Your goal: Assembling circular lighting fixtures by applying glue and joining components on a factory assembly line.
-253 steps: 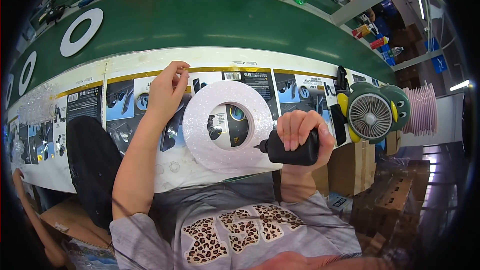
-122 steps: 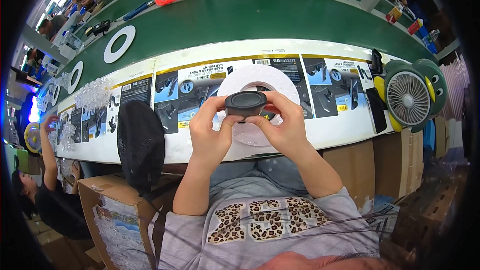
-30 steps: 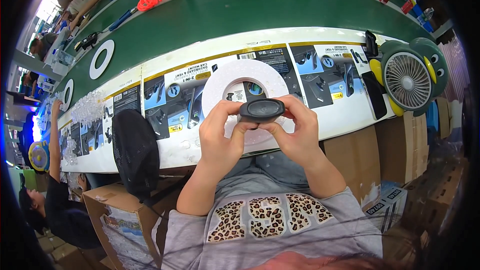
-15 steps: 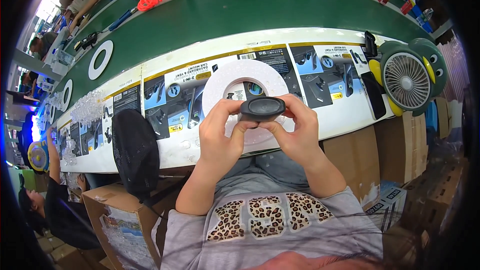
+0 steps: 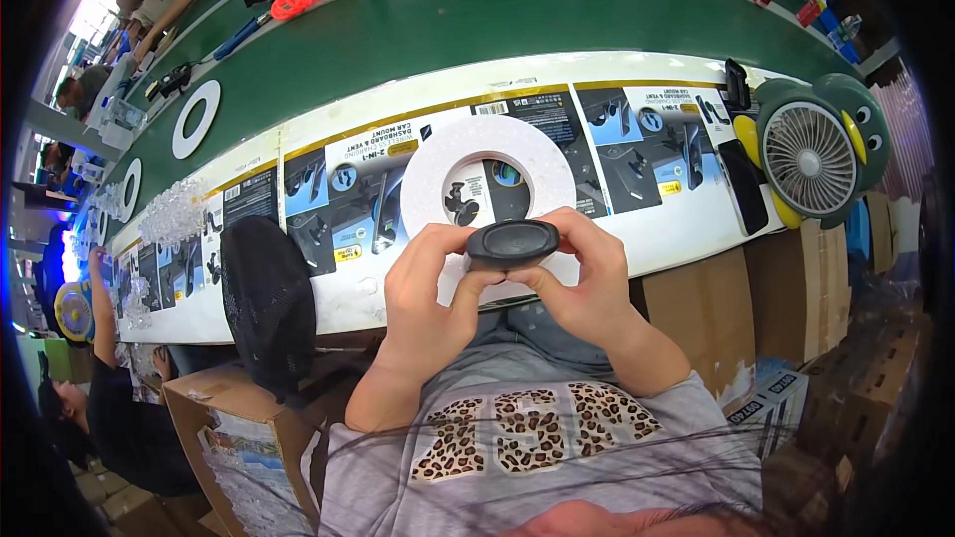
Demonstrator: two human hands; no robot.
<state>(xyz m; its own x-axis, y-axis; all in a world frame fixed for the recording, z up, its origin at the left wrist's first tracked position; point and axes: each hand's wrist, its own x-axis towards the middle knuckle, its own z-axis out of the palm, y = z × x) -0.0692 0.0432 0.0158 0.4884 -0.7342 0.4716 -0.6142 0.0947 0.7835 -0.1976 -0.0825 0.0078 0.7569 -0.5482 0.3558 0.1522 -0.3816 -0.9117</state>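
One black oval pad (image 5: 512, 242) is gripped between the fingers of two hands, the left hand (image 5: 428, 283) and the right hand (image 5: 587, 278), in front of the chest. Just beyond them one white foam ring (image 5: 487, 164) is laid on printed cardboard sheets (image 5: 348, 184). To the right, one penguin-shaped fan (image 5: 816, 154) is stood.

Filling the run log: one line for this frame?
left hand: grips black oval part | right hand: grips same part | under it: white foam ring on bench
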